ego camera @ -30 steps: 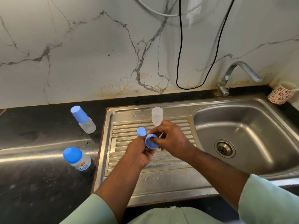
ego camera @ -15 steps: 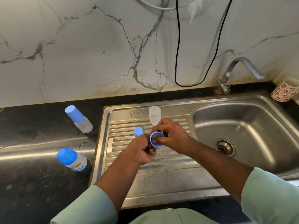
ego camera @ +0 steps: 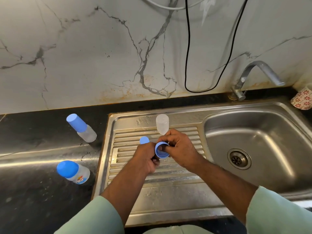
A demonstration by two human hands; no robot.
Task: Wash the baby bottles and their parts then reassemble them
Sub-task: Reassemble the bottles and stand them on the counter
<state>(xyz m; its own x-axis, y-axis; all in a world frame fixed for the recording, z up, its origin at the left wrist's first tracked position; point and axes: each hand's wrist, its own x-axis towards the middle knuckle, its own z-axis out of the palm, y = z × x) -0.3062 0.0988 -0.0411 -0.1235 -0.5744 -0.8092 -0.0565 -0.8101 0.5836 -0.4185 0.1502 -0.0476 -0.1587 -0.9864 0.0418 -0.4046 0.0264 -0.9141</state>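
Over the ribbed drainboard, my left hand grips a blue screw ring with its open side facing me. My right hand pinches the ring's rim, a finger inside it. Behind my hands a clear bottle body stands upside down on the drainboard. A blue cap shows just behind my left hand. Two assembled baby bottles stand on the black counter at left: one with a tall blue cap, one with a round blue cap.
The steel sink basin with its drain lies at right, a tap above it. A floral cup sits at the far right edge. A black cable hangs down the marble wall.
The ring has turned in my hands, its open side more toward me. The view shifted slightly; the bottles have not moved.
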